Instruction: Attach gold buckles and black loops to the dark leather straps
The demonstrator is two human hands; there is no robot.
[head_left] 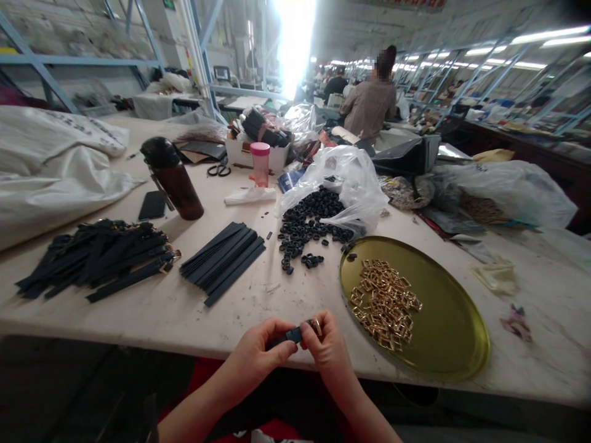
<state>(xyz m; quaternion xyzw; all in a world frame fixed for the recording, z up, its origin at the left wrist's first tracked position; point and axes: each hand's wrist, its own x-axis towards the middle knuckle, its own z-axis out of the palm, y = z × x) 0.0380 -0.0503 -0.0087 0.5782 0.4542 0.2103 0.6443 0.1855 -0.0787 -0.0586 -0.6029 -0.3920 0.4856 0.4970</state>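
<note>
Matte dark strap (294, 335), flat & narrow, is btwn the hands just over the nr table edge, w/ a shiny gold-col. metal buckle (317, 326) at its R-hand end. L hand (265, 347): fingers curled, thumb & fingertips pinching the strap. R hand (327, 344): also part closed, thumb & fingers gripping the strap end & buckle; can't tell exactly how the two pcs join, fingers cover part.

Table (295, 295): pale, smooth-ish top w/ dark specks & smudges. R of the hands, lg rounded tray (443, 332), shiny yellow-gold metal w/ raised rim, bearing a heap of angular open gold frames (385, 304). Ahead of the hands, small blk loops (314, 218), loosely heaped, part under/in a thin crinkly clear plastic bag (355, 178). Ahead-L, flat dark strips (224, 261), long, straight-edged, roughly stacked side by side. Further L, tangled pile of dark straps w/ gold hardware (99, 255).

Beyond those L piles: dark phone (152, 205) lying flat & brown translucent bottle (173, 181) w/ blk top, upright. Farther ahead of the hands, pink-lidded cup (260, 165), see-through, & blk-handled scissors (218, 170). Far L, wrinkled white sack (55, 166). Well beyond the table stuff, person in brownish top (372, 104), back turned.
</note>
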